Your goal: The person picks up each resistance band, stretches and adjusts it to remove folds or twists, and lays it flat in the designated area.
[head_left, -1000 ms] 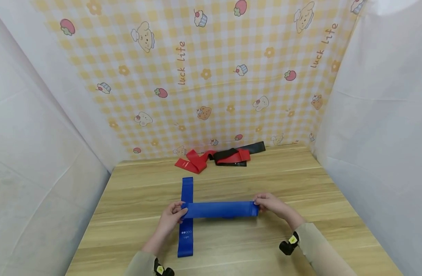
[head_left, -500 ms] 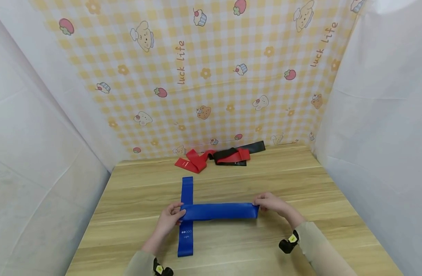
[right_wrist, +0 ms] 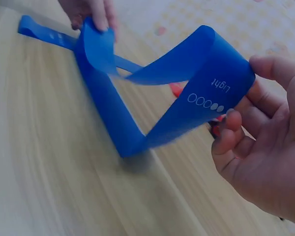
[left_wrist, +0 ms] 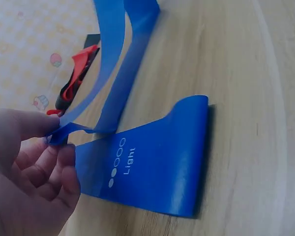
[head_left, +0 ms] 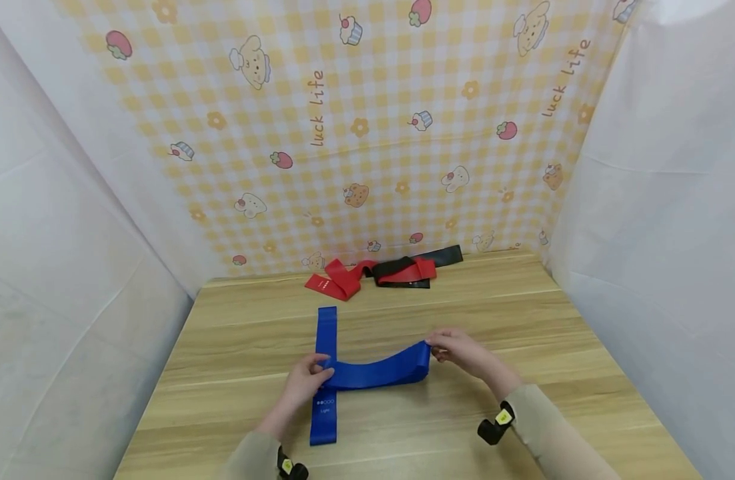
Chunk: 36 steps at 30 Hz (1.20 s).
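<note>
A blue resistance band, a flat loop, is stretched loosely between both hands and sags in the middle. My left hand pinches its left end between thumb and fingers. At the other end, my right hand pinches the raised, folded edge; in the right wrist view "Light" and a row of dots show on this band. Under the left end a second blue resistance band lies flat on the table, crosswise to the held one. Its own "Light" print faces up in the left wrist view, where its near end bulges slightly.
Red and black bands lie tangled together at the back of the wooden table. Behind them hangs a yellow checked cloth. White sheets stand at both sides.
My right hand has moved left and slightly up, so the held band has gone from straight to slack and curved. The left hand has shifted slightly right; the lying band stays put.
</note>
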Each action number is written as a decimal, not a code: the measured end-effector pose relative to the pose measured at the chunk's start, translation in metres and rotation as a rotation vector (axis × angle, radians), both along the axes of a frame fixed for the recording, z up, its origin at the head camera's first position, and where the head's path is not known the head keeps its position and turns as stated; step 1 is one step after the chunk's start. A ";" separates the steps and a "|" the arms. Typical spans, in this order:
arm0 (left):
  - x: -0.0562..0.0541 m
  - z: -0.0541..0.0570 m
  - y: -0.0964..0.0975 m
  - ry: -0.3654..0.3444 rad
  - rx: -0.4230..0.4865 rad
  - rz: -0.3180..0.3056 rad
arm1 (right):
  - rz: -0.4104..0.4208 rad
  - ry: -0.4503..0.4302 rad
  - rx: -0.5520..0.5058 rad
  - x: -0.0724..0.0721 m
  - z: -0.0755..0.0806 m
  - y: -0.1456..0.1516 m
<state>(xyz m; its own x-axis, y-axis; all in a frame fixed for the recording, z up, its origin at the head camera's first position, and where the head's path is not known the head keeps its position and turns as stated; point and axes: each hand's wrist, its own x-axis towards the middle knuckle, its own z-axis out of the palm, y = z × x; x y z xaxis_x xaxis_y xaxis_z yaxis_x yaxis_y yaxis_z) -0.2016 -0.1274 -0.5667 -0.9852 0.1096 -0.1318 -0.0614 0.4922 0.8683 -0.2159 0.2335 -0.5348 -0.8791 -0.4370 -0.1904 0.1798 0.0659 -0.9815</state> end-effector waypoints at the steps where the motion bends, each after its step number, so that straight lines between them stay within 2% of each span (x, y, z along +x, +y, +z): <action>1: 0.000 0.000 0.001 0.017 -0.037 -0.008 | 0.001 0.000 0.003 0.000 0.000 -0.004; 7: 0.002 -0.002 0.007 0.146 -0.351 -0.033 | -0.016 0.039 0.114 -0.003 -0.004 -0.025; 9: 0.004 0.000 0.011 0.190 -0.400 -0.035 | -0.020 0.072 0.168 -0.003 -0.004 -0.031; 11: 0.005 0.006 0.016 0.210 -0.365 -0.048 | -0.020 0.095 0.206 -0.003 -0.002 -0.037; 13: 0.007 0.014 0.024 0.204 -0.270 -0.087 | -0.014 0.112 0.231 -0.002 0.000 -0.043; 16: 0.009 0.026 0.036 0.156 -0.086 -0.155 | -0.003 0.123 0.242 -0.001 0.004 -0.051; 20: 0.011 0.038 0.052 0.092 0.051 -0.190 | 0.024 0.129 0.239 0.000 0.006 -0.060; 26: 0.012 0.042 0.065 0.051 0.085 -0.176 | 0.044 0.115 0.208 0.002 0.009 -0.071; 36: 0.013 0.041 0.068 -0.009 0.186 -0.202 | 0.086 0.114 0.195 0.001 0.006 -0.079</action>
